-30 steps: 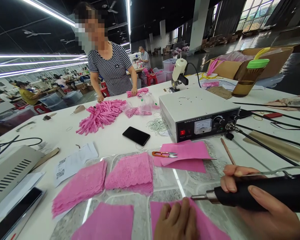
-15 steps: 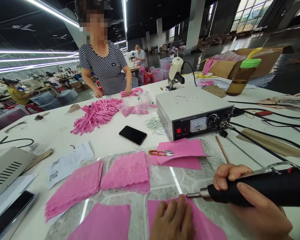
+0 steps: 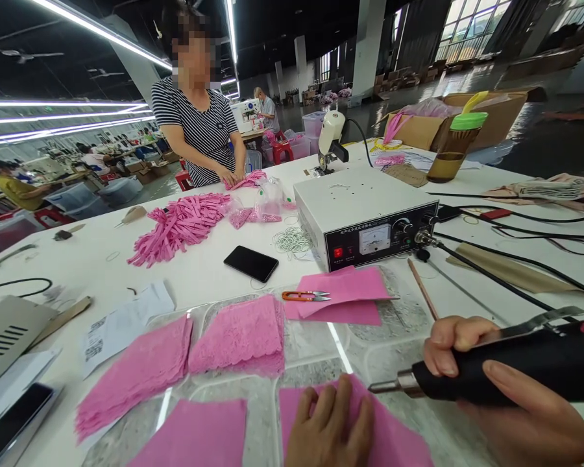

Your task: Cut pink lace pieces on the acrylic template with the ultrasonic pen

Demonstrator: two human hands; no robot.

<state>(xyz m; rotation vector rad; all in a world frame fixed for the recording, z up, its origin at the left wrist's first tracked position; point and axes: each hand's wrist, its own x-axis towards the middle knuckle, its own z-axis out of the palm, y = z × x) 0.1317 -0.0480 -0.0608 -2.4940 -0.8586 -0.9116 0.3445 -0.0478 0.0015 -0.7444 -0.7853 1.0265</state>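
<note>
My right hand (image 3: 525, 389) wraps round a black handheld ultrasonic welding tool (image 3: 506, 363) with a pointed metal tip. The tip hovers just right of the upper edge of a pink fabric piece (image 3: 399, 434). On that piece rests my left hand (image 3: 328, 421), fingers apart and pressing down on the cloth. To its left lies another pink fabric piece (image 3: 194, 434). Farther back are two stacks of pink lace pieces, a left stack (image 3: 136, 376) and a right stack (image 3: 241, 331). Orange thread snips (image 3: 304, 296) lie on folded pink cloth (image 3: 345, 311).
A control box (image 3: 365, 217) with a dial stands behind the cloth, its cable running to the tool. A phone (image 3: 251, 263), pink strips (image 3: 180, 227), a cutting machine (image 3: 331, 139) and a bottle (image 3: 455, 149) are on the table. Across it stands a co-worker (image 3: 199, 130).
The tool's tip has drawn off the fabric edge toward the right. My left fingers have spread a little. The co-worker's hands have come together at the pink strips. The view has shifted slightly.
</note>
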